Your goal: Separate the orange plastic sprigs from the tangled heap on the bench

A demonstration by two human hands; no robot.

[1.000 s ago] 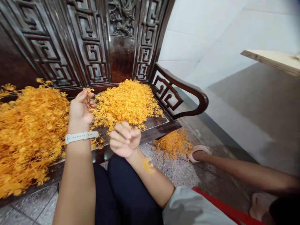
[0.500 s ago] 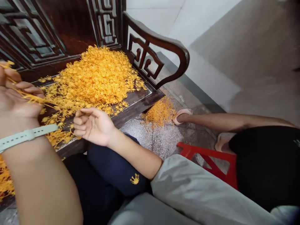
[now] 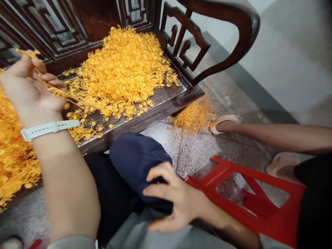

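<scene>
Head view gives us the dark bench (image 3: 160,110) across the upper left, its carved back behind and its curved arm at the right end. We see a red stool (image 3: 290,211) at lower right, with another person's leg (image 3: 275,135) beyond it. On the bench, a yellow heap (image 3: 127,65) sits near that arm; an orange pile (image 3: 15,148) runs out of frame at the left, and a thin tangle (image 3: 193,117) lies on the floor. Low in the middle is our navy knee (image 3: 135,159).

Our left hand (image 3: 36,88), palm turned up beside the heap, grips a strand (image 3: 57,92) in its bent fingers. The strand's long axis slants from upper left, past the fingertips, down to the right toward the heap's loose edge. Our right hand (image 3: 177,199) is over the knee, fingers spread and curved, well apart from the strand, which lies up and to its left. Smallest is a yellow bit (image 3: 158,182) between those fingers, against the navy cloth; whether they touch it we cannot tell.
</scene>
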